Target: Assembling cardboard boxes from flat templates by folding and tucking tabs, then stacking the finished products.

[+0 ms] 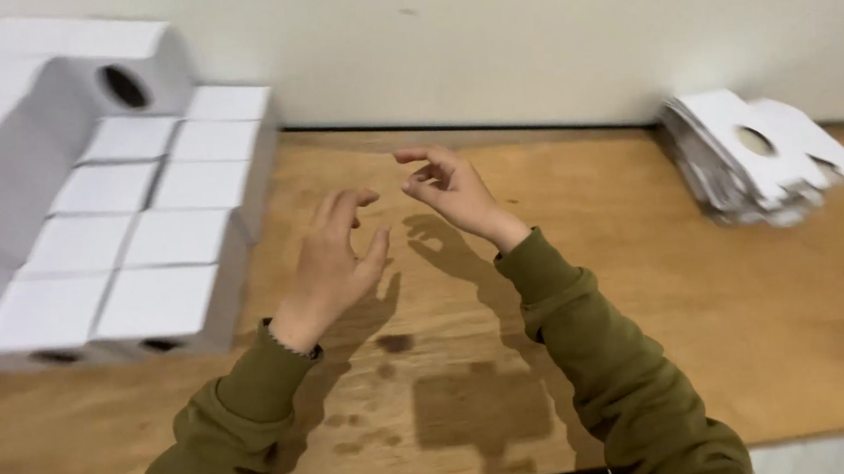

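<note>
Nothing is held by either hand. The left hand (329, 264) is raised over the wooden table (647, 289), palm down, fingers (344, 208) loosely curled and spread apart, thumb set off to the right. The right hand (454, 192) is held just beside it, slightly further from the camera, fingers (426, 156) bent and apart, closed on nothing. The two hands are near each other but not touching. Both arms are covered by olive-green sleeves (602, 353) w/ ribbed cuffs. Shadows of both hands are cast on the tabletop between the forearms.

Nearest to the left hand, a block of folded white boxes (155, 228) is stacked in rows at the table's left side, against the wall; round holes are seen in some box faces. Well apart, at the far right of the table, a pile of flat white card blanks (757, 155) w/ round cut-outs is laid, fanned a bit untidily. A pale wall (526, 28) runs behind the table. Dark stains are seen on the wood near the front edge. A dark object at the bottom edge can't be made out.
</note>
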